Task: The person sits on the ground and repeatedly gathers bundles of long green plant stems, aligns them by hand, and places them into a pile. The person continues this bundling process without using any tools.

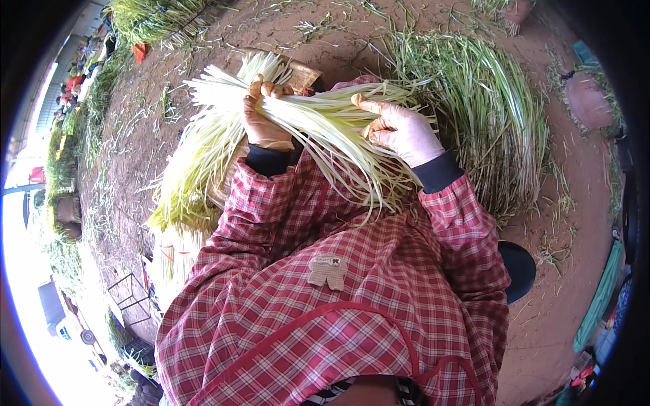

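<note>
My left hand [265,119], in a stained thin glove, is closed around a bundle of pale yellow-white leafy stalks [325,114] near their white ends. The loose leaves fan out to the right over my lap. At the bundle's right side my right hand [401,127], also in a stained glove, touches the leaves with its index finger stretched out; whether it pinches any is unclear. Beneath and left of my left hand lies a pile of similar stalks [203,152] on a wooden board [303,77], its yellow leaf tips pointing down and left.
A large heap of green stalks [487,116] lies on the dirt floor at my right. Tied bundles [175,254] stand at the lower left near a wire frame [129,299]. More green heaps [147,20] are at the upper left. A dark round seat [517,271] shows behind my right elbow.
</note>
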Available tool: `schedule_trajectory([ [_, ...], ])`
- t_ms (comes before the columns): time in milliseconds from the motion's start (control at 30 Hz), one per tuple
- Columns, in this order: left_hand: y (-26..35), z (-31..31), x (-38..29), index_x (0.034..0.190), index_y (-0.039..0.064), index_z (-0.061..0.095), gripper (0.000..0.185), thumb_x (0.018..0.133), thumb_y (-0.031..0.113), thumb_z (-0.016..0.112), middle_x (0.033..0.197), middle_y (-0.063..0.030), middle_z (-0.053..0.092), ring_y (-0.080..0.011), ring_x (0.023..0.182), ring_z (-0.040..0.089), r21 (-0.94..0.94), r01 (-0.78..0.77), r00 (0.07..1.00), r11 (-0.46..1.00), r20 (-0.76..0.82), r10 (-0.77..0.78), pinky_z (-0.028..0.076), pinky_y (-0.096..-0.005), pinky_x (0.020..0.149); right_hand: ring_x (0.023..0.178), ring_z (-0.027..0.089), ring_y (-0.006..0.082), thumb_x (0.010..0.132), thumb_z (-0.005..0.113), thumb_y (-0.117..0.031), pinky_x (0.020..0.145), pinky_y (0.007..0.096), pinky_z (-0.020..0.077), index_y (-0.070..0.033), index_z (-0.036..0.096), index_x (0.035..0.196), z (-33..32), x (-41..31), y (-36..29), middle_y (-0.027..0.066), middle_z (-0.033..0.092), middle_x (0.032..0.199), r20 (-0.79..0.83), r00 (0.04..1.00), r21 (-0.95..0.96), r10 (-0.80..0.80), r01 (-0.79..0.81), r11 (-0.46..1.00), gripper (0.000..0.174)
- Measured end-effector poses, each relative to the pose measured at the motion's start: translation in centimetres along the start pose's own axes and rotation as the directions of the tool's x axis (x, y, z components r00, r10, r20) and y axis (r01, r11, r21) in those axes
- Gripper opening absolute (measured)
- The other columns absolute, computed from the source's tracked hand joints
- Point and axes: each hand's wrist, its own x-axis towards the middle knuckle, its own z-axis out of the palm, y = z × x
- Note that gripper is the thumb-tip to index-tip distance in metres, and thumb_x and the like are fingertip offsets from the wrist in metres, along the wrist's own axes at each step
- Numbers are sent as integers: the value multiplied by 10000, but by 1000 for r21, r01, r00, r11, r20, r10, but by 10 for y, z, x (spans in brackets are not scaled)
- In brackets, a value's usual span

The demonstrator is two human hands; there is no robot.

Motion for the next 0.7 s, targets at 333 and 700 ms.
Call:
schedule_trajectory([
  [333, 2, -2, 0, 957, 120, 638, 201, 830, 260, 571, 776, 29, 513, -146, 720, 498, 59, 32, 999, 998, -30, -30, 448, -390, 850, 677, 629, 115, 776, 709, -97, 657, 255, 510, -242, 542, 1290, 11, -4, 0, 26, 686, 792, -75, 995, -147, -65, 53, 988, 560],
  [700, 6, -17, 11, 835, 138, 606, 151, 831, 288, 583, 757, 32, 534, -178, 793, 515, 28, 86, 996, 996, 4, -86, 446, -484, 846, 612, 631, 176, 729, 657, -13, 578, 306, 500, -170, 560, 1093, 21, -9, 8, 11, 664, 748, -373, 899, -501, -230, 13, 865, 407],
])
